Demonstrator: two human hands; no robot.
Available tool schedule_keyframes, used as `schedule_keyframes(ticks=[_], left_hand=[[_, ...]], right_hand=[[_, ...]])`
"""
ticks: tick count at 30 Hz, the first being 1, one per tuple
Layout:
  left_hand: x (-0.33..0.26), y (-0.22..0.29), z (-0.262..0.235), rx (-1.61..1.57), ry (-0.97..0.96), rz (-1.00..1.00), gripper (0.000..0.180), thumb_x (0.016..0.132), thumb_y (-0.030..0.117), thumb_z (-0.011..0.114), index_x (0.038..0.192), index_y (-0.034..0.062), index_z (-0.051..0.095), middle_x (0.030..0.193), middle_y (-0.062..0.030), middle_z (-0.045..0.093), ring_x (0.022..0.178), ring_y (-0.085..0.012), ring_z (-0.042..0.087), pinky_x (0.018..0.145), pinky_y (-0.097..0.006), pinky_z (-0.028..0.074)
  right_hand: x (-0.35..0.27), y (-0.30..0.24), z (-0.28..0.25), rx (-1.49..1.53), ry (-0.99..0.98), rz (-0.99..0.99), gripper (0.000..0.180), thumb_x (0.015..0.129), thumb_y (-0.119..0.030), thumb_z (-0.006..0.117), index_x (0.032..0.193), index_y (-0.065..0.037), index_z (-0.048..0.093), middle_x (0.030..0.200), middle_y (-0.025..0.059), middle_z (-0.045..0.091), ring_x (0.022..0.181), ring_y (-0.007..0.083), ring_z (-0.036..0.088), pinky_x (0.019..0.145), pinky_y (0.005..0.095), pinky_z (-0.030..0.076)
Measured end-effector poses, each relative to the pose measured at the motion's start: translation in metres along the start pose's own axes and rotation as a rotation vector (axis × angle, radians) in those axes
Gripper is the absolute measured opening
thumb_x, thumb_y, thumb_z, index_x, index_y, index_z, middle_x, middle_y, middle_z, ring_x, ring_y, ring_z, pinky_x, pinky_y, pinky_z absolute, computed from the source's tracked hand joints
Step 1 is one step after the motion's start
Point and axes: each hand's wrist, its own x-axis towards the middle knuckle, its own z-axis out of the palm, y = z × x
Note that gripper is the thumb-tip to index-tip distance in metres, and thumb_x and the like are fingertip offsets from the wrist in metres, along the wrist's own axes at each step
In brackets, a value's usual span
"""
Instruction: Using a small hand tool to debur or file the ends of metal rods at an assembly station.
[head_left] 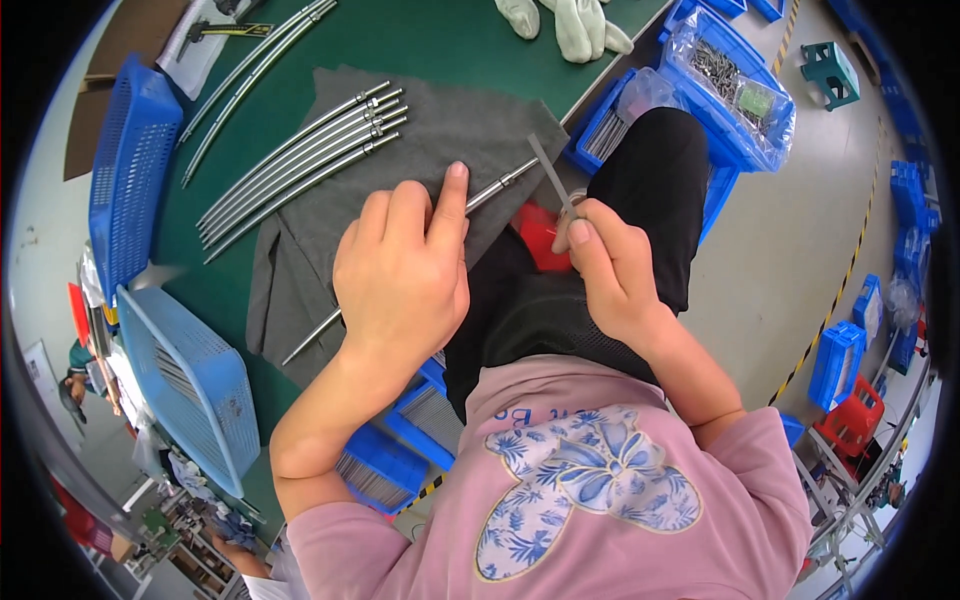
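My left hand is closed around a slim metal rod, with its index finger stretched along it. The rod lies slantwise over a dark grey cloth, its fitted end sticking out toward the right past the cloth's edge. My right hand pinches a thin flat grey strip between thumb and fingers. The strip's far end is close by the rod's tip; whether they touch I cannot tell. Several similar rods lie side by side on the cloth, left of my hands.
Longer curved rods rest on the green table. Blue baskets stand at its left edge, white gloves at the far edge. To the right are blue bins with small metal parts, and a green stool on the floor.
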Motion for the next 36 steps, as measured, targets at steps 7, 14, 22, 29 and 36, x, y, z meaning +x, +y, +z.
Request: schedule_keyframes(ticks=[7,14,22,29,36], left_hand=[[0.016,0.001,-0.001,-0.255,0.112,-0.010,0.024,0.071,0.009,0.067,0.094,0.0042,0.064,0.080,-0.0045,0.050,0.069,-0.0209,0.053,0.053,-0.032,0.044],[0.018,0.005,0.008,-0.415,0.156,-0.030,0.012,0.069,0.007,0.068,0.076,0.0071,0.059,0.074,-0.0027,0.052,0.064,-0.0213,0.054,0.052,-0.033,0.044],[0.014,0.006,0.020,-0.682,0.195,-0.111,0.017,0.063,0.000,0.070,0.074,0.0063,0.059,0.074,-0.0039,0.053,0.064,-0.0224,0.053,0.053,-0.033,0.043],[0.013,0.004,0.020,-0.732,0.188,-0.091,0.017,0.066,-0.006,0.070,0.080,0.0005,0.063,0.075,-0.0075,0.055,0.063,-0.0155,0.056,0.054,-0.024,0.046],[0.015,0.004,0.021,-0.697,0.229,-0.068,0.017,0.065,-0.007,0.070,0.078,0.0004,0.063,0.073,-0.0069,0.054,0.061,-0.0163,0.053,0.053,-0.026,0.043]], right_hand=[[0.001,-0.001,0.009,0.130,-0.021,0.066,0.019,0.091,-0.012,0.048,0.076,0.000,0.054,0.063,0.0094,0.055,0.056,0.0208,0.054,0.057,0.0297,0.041],[0.002,-0.018,0.007,0.154,-0.009,0.214,0.026,0.092,-0.013,0.048,0.070,0.001,0.053,0.061,0.0078,0.053,0.054,0.0179,0.051,0.054,0.0285,0.040],[-0.002,-0.018,0.007,0.152,-0.022,0.164,0.029,0.093,-0.012,0.047,0.067,0.001,0.052,0.056,0.0060,0.050,0.050,0.0146,0.048,0.051,0.0276,0.038],[-0.002,-0.013,0.015,0.148,-0.008,0.087,0.030,0.093,-0.011,0.046,0.066,0.000,0.048,0.054,0.0049,0.046,0.047,0.0133,0.042,0.048,0.0270,0.035],[0.001,-0.005,0.019,0.096,0.006,0.068,0.029,0.092,-0.011,0.048,0.065,0.000,0.047,0.053,0.0064,0.046,0.046,0.0170,0.042,0.048,0.0285,0.035]])
